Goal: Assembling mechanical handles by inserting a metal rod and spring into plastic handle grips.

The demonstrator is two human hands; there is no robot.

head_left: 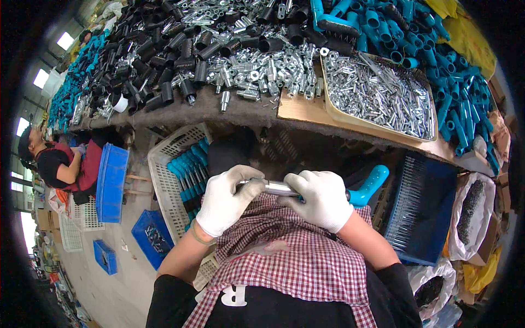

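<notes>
Teal-handled tool (280, 188) held crosswise between two gloved hands

Nearest: red-and-white checked apron (295, 268) over the lap. The tool sits just above it, metal barrel running from hand to hand. Left hand (229, 199), white glove: thumb and fingers pinched on the barrel's left end; small details there too covered to tell. Right hand (321, 199), same glove: wrapped round the other end, teal grip (374, 186) jutting out beyond it, angled up.

Left of the hands, pale slatted crate (158, 172) of teal-and-black pieces (188, 177). Right, dark blue bin (438, 202), metal rods in a row.

Beyond, workbench (202, 116): pale tray (377, 130) of small metal pins, loose metal fittings (262, 71), black sleeves (164, 60), teal tubes (383, 33).

Far left: seated person (60, 164) behind an upright blue crate (112, 183).
</notes>
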